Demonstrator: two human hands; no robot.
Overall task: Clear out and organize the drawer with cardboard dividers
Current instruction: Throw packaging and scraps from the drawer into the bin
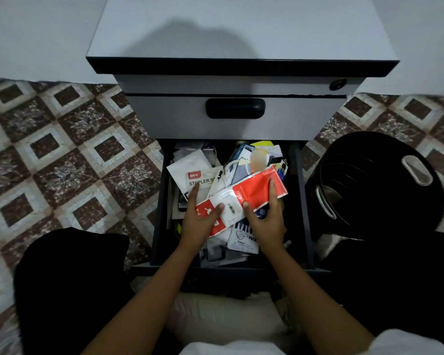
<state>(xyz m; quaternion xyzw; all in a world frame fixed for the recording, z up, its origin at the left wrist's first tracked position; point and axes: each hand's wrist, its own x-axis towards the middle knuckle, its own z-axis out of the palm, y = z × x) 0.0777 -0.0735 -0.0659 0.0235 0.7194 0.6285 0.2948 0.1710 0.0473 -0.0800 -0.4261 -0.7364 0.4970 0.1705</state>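
**Both hands on a glossy packet in the open drawer**

A boxy grey laminate cabinet stands beside a round black plastic basket. Its dark bottom drawer is pulled out, heaped with crinkly packets. On top lies a flat red-and-white plastic packet, gripped by the left hand and right hand, thumbs pressing its face.

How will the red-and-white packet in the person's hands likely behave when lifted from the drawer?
Probably light and floppy: the red-and-white packet looks thin and flat, and the left hand and right hand both hold it. Possibly slippery, since its wrapper looks like smooth plastic. Being flat, unlikely to roll.
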